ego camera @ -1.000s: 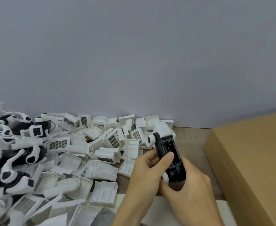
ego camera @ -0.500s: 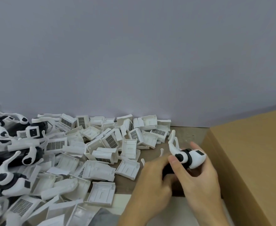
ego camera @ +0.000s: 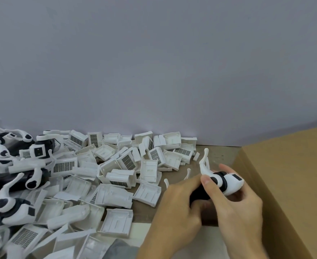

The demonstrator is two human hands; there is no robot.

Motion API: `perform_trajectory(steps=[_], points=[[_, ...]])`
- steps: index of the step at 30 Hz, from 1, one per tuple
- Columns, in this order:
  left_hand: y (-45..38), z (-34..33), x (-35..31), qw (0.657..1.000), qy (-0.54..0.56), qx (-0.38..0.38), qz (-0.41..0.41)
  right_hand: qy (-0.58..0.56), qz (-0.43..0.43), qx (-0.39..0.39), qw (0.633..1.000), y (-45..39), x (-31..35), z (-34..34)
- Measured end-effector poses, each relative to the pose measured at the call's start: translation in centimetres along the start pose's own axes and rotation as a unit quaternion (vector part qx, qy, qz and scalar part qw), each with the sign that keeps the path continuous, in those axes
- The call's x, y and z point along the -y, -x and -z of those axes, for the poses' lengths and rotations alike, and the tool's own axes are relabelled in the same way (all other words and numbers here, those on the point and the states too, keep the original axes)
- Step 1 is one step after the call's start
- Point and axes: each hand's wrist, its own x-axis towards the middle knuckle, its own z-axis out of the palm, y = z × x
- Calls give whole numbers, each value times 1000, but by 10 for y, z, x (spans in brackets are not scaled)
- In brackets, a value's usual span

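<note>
I hold a small black-and-white plastic device [ego camera: 228, 181] with a curved white arm sticking up, low at the right of the view. My left hand [ego camera: 174, 208] wraps around its black lower body from the left. My right hand [ego camera: 238, 206] grips its white head, thumb pressed on the black joint and fingers curled behind. The black body is mostly hidden between my palms.
A big heap of white plastic covers with mesh grilles [ego camera: 116, 165] fills the table's left and middle. Assembled black-and-white devices [ego camera: 13, 193] pile at the far left. A cardboard box [ego camera: 288, 184] stands at the right. A grey wall [ego camera: 154, 71] closes the back.
One second ago the device lay with its black open underside up; it has since been turned so the white head and arm face up, and both hands moved slightly right.
</note>
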Motion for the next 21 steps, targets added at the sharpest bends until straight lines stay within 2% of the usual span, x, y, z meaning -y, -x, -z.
perform_trajectory(steps=[4,6,8,9,11,13,14,15,18,21], points=[[1,-1,3,999,13,-30,22,-7,-15,58,998,0,-3,-4],[0,-2,3,993,78,-85,31,-20,-19,89,996,2,-7,-5],[-3,0,0,966,187,-163,73,-46,-50,82,994,3,-10,-4],[-4,3,-3,939,255,-203,106,-41,-66,73,994,2,-11,-3],[-6,8,-6,853,408,-266,186,-14,-91,58,994,-3,-14,-1],[-7,15,-6,765,521,-290,243,-9,-111,53,992,-5,-12,-1],[-7,18,-6,743,549,-287,253,-4,-117,52,992,-6,-12,-1],[-8,20,-7,737,560,-278,257,4,-121,51,991,-6,-12,-1],[-9,20,-9,748,551,-271,254,29,-124,65,990,-5,-12,-3],[-10,18,-6,728,574,-280,252,41,-129,89,987,-4,-13,-6]])
